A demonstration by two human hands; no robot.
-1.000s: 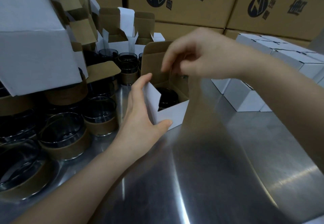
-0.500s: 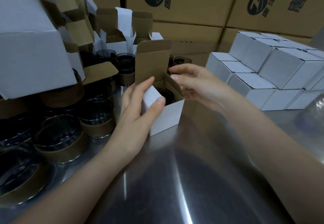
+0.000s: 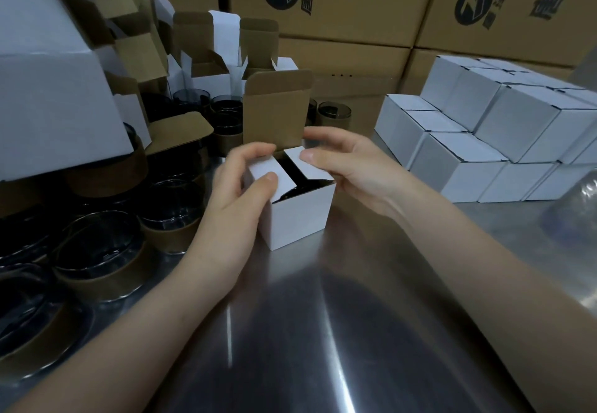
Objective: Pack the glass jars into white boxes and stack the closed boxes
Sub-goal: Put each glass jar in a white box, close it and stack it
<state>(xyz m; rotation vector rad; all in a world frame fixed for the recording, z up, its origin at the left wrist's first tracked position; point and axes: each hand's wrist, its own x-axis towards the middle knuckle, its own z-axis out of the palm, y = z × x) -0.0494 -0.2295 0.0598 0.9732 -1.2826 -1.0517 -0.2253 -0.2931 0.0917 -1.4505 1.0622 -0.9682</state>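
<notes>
Now, on the steel table (image 3: 323,332), your left hand (image 3: 235,196) grips the white box (image 3: 300,215) from 9 o'clock and your right hand (image 3: 352,167) pinches it from 3 o'clock, thumbs pressing its side flaps (image 3: 263,168) down over the dark jar (image 3: 292,173) inside. Closed boxes (image 3: 517,128) sit stacked at 2 o'clock, loose jars (image 3: 97,251) at 9

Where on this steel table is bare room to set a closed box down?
The widest bare patch of the steel table lies on the near side of the white box. A narrower strip runs between that box and the stack of closed boxes. Left is crowded with glass jars; open boxes crowd the back.
</notes>
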